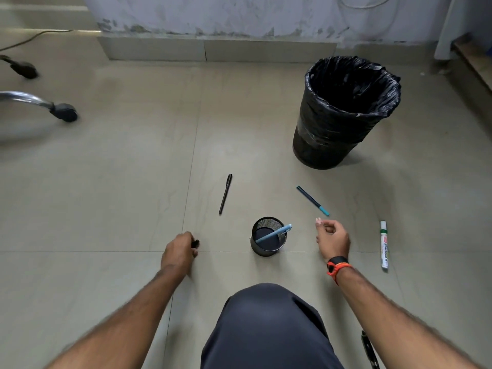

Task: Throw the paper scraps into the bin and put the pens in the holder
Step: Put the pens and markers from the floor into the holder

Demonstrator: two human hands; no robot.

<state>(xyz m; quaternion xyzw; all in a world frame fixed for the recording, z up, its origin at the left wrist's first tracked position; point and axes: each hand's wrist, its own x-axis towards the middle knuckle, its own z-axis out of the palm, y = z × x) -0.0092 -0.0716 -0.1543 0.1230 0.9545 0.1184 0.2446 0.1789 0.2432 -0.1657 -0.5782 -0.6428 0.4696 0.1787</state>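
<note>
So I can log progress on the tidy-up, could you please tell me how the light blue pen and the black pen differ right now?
The light blue pen stands tilted inside the mesh holder, leaning on its rim, while the black pen lies flat on the floor, outside the holder. The light blue pen also looks thicker and the black pen slimmer. Neither is being held.
</note>
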